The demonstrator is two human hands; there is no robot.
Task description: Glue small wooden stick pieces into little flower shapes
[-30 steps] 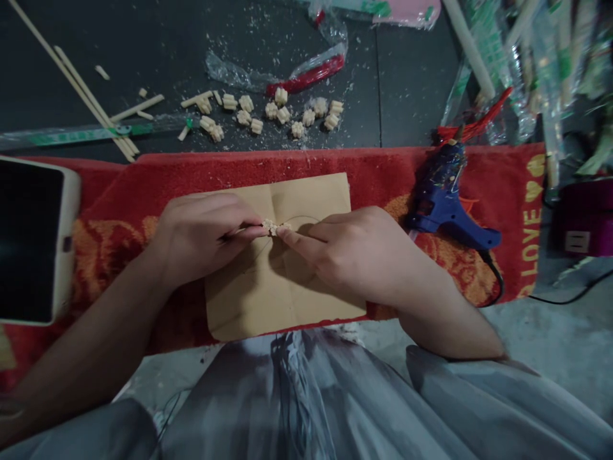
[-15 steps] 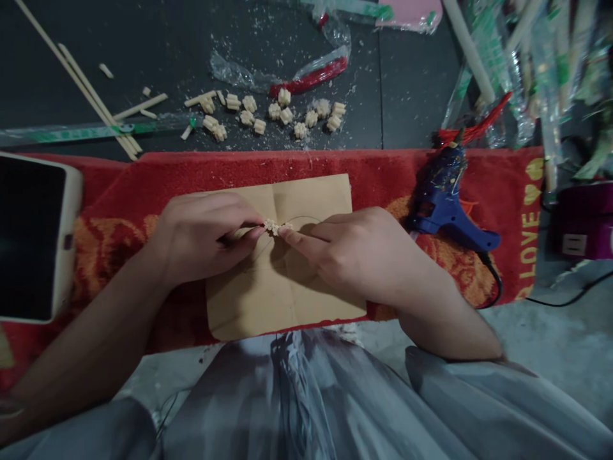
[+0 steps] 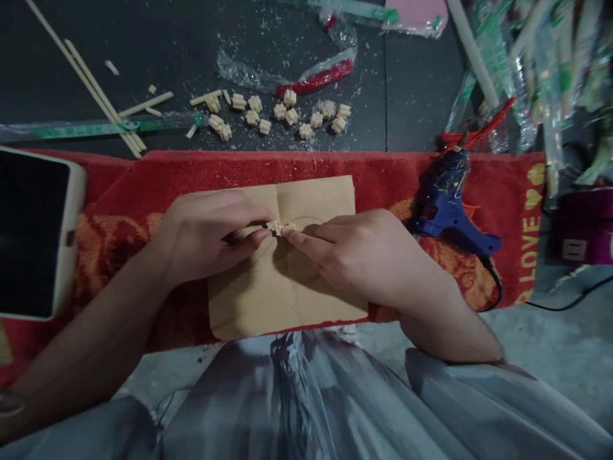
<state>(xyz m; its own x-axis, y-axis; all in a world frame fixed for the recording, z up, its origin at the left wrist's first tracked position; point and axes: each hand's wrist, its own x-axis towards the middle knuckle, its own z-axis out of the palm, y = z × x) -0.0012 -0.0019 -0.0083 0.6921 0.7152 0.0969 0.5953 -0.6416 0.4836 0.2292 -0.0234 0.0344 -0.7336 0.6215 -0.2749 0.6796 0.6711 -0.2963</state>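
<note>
Over a folded tan card (image 3: 249, 313) with a pencil curve drawn on it, both hands meet near the centre crease. My left hand (image 3: 211, 230) pinches a small flower-shaped cluster of pale wooden sticks (image 3: 274, 227) between thumb and fingers. From the other side, the fingers of my right hand (image 3: 354, 246) close on a second pale cluster (image 3: 290, 227), mostly covered by the fingertips. The two clusters touch or nearly touch; I cannot tell whether they are joined.
Several similar stick clusters (image 3: 280, 112) lie on the dark table beyond the red towel (image 3: 191, 169). A blue glue gun (image 3: 443, 204) rests at the right, its cord trailing off. To the left are a tablet-like device (image 3: 33, 233) and long thin sticks (image 3: 86, 83). Plastic-wrapped bundles (image 3: 527, 76) fill the far right.
The view has shifted slightly, so the table things sit a little further right. Both hands keep the same pinch on the clusters.
</note>
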